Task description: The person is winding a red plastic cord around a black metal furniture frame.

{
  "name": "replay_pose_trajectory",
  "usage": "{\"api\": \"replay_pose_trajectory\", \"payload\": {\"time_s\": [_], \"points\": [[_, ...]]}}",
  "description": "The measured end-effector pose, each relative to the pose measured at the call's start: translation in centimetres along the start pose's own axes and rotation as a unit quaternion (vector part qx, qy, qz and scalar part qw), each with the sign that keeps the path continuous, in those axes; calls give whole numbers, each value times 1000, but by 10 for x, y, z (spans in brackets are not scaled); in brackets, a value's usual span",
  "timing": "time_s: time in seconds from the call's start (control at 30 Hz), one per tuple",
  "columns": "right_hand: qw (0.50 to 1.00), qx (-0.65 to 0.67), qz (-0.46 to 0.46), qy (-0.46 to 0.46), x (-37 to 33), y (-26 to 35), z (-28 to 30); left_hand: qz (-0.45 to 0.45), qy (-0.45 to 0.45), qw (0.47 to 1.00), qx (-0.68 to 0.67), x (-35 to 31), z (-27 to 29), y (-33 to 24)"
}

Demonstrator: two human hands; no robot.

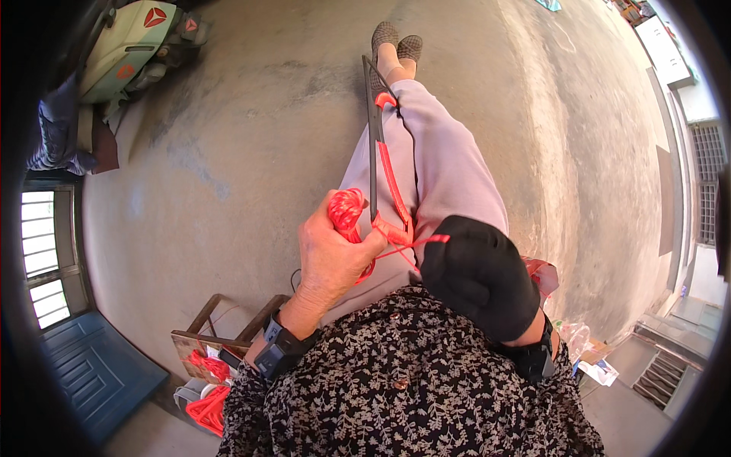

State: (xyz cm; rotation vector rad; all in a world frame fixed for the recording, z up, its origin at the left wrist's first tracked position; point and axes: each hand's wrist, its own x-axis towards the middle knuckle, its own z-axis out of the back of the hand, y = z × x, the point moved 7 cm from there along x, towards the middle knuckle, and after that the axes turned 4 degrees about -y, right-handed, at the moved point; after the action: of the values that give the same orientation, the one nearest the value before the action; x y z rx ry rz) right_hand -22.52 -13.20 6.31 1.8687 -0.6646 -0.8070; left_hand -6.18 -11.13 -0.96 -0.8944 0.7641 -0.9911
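My bare left hand (327, 255) is closed around a wound bundle of shiny red cord (347, 209), in front of my lap. In a black glove, my right hand (478, 276) is curled shut on a red strand (428, 241) that stretches across from the left hand. Beside the bundle, a narrow black frame (373, 164) lies along my legs and reaches toward my feet. Red cord wraps its near corner (393, 228) and part of one side, with another red patch (386, 99) near the far end. Which fingers steady the frame is hidden.
At my left stands a wooden stool or chair (204, 316), with more red cord (207, 410) by it. A parked scooter (126, 49) is at the far left, near a blue door panel (103, 373). Plastic bags (575, 335) lie behind my right arm.
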Motion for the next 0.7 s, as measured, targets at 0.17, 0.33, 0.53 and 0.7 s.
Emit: {"api": "replay_pose_trajectory", "payload": {"time_s": [0.17,0.33,0.53,0.7], "points": [[993,-73,-87,-36,8,14,4,69,56,991,-104,4,4,14],[971,-141,47,-188,59,-27,68,46,-62,955,-287,16,70,3],[862,-452,160,-162,55,-22,48,-276,-77,922,262,8,50,-31],[853,-514,79,-44,58,-59,33,-180,88,955,220,3,-5,-16]]}}
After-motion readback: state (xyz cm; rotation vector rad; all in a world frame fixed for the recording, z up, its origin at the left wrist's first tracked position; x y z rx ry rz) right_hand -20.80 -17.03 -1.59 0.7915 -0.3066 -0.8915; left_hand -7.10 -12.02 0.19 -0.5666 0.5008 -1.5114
